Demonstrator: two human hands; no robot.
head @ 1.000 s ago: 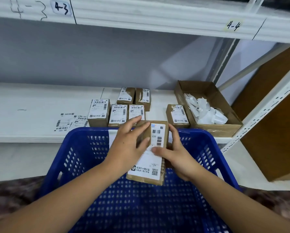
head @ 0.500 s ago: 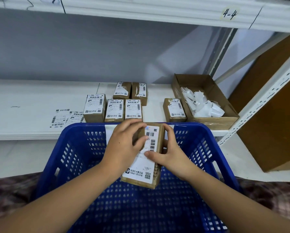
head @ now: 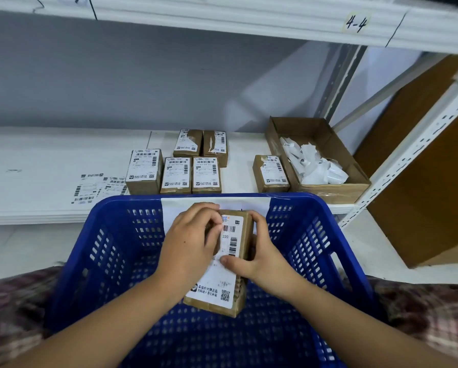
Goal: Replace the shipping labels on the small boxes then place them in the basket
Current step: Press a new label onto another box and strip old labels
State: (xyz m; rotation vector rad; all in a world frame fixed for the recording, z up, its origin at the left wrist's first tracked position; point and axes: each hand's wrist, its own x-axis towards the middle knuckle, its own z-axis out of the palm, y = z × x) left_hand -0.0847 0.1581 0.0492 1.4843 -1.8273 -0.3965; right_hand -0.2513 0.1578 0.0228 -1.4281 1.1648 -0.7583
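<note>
A small brown box [head: 242,296] with a white shipping label [head: 220,282] hangs over the blue plastic basket [head: 111,251]. My left hand [head: 190,245] covers the box's upper left, its fingers curled at the label's top edge. My right hand [head: 257,258] grips the box from the right, thumb pressed on the label. Several more small labelled boxes [head: 176,175] stand on the white shelf [head: 37,160] behind the basket, one [head: 271,172] apart to the right. Loose label sheets [head: 95,188] lie on the shelf at the left.
An open cardboard box [head: 326,134] holding crumpled white paper backing sits at the right end of the shelf. A white shelf upright [head: 413,155] and a brown board [head: 421,187] stand on the right. Another shelf [head: 249,19] runs overhead.
The fingers of my left hand have gone from flat on the label to curled at its top edge. The box has sunk a little lower over the basket.
</note>
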